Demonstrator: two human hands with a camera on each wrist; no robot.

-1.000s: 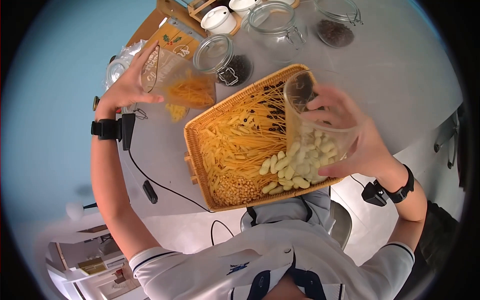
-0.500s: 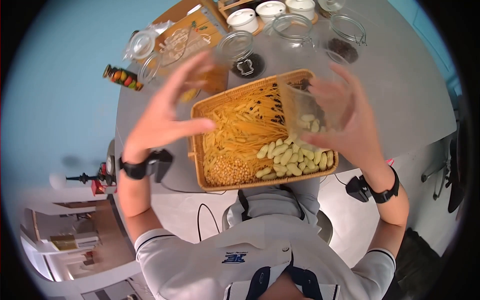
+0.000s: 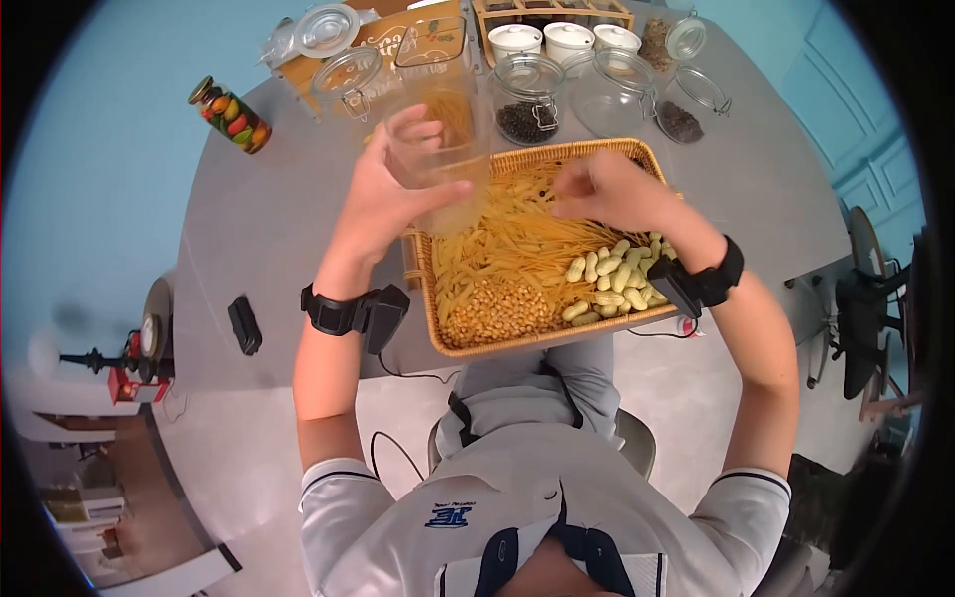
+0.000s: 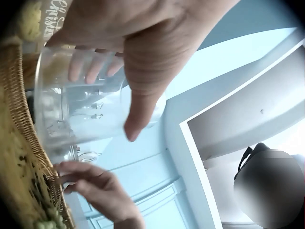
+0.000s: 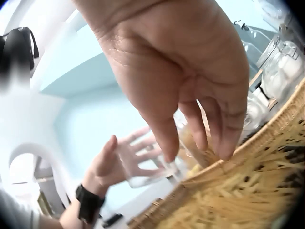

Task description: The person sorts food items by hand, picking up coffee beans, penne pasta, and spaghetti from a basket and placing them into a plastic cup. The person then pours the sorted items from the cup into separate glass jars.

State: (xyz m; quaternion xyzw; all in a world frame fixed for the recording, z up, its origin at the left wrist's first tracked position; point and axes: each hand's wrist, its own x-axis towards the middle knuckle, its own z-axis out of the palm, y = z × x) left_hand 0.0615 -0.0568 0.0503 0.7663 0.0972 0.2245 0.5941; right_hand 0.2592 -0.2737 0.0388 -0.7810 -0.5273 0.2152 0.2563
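Note:
The left hand [image 3: 378, 204] grips a clear container [image 3: 438, 164] above the basket's left back corner; in the left wrist view the container [image 4: 78, 112] looks empty, with fingers behind it and the thumb across it. Over the back part of the wicker basket [image 3: 477, 348] is the right hand [image 3: 617, 194], slightly blurred. In the right wrist view the right hand [image 5: 190, 71] hangs with relaxed, bent fingers and nothing between them. The basket holds pasta [image 3: 473, 259], corn kernels [image 3: 497, 310] at the front left and peanuts [image 3: 622, 274] at the front right.
Behind the basket stand a jar of dark beans [image 3: 527, 114], an empty glass jar [image 3: 612, 99], another jar [image 3: 681, 119] and white lidded pots [image 3: 569, 42]. A colourful jar [image 3: 234, 119] and a small black object [image 3: 245, 324] are on the left of the grey table [image 3: 269, 239].
The clear container has passed from the right hand to the left. More peanuts lie in the basket than a second ago. The right hand has let go and is over the basket's back part.

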